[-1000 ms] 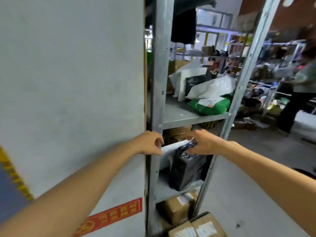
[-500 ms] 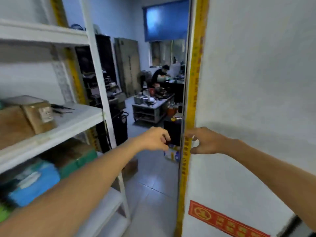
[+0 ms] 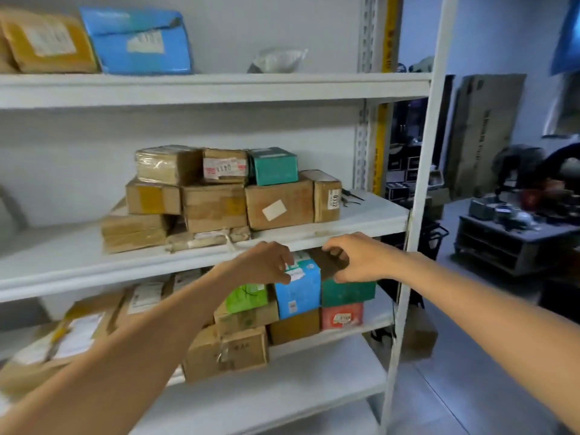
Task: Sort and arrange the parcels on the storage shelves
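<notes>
Both arms reach toward a white shelving unit (image 3: 62, 265). My right hand (image 3: 361, 262) curls its fingers and thumb round a small dark brown parcel (image 3: 326, 262) just under the middle shelf board. My left hand (image 3: 263, 262) is curled beside it, fingertips at the labelled top of a blue box (image 3: 298, 293); whether it grips anything is unclear. Below the hands sit a dark green box (image 3: 345, 293), a red box (image 3: 342, 318), a light green box (image 3: 248, 296) and brown cartons (image 3: 226, 353).
The middle shelf carries a stack of brown cartons (image 3: 279, 205) and a teal box (image 3: 273, 166). A blue bag (image 3: 141, 42) and a yellow envelope (image 3: 47, 42) lie on the top shelf. The white upright post (image 3: 417, 215) stands right of my hands; a cluttered grey table (image 3: 514, 240) lies beyond.
My view swung left, from a grey metal rack with a black bag, past a white wall, to this white shelving unit. Both hands stayed raised close together.
</notes>
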{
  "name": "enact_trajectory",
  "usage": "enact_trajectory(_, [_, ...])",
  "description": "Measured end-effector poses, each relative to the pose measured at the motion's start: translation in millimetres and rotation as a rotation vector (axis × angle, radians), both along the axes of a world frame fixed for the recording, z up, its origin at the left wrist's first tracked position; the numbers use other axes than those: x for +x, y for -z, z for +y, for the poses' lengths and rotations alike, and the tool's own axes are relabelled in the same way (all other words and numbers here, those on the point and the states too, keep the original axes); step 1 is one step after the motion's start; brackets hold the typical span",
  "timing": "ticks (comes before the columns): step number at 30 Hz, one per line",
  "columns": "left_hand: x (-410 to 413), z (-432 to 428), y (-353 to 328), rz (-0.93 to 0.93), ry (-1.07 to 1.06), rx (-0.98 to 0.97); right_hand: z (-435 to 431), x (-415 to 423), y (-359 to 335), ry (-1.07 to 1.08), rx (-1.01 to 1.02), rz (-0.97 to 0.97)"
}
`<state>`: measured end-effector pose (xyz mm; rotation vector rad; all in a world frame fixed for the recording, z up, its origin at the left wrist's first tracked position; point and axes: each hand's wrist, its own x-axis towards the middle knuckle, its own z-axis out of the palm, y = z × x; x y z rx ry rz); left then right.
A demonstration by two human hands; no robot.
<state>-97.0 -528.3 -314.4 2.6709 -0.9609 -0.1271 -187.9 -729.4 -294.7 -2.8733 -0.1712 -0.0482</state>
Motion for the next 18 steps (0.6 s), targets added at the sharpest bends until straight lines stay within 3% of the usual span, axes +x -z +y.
enact_trajectory(10, [-24.2, 168.7, 10.2, 0.019, -0.372, -0.085, 167.8, 50.6, -9.0, -0.392, -0.076, -0.045])
enact_trajectory(18, [-8.3, 253.9, -8.8, -0.036, -0.451, -0.072, 229.6, 82.5, -27.9, -0.382, -0.101, -0.064])
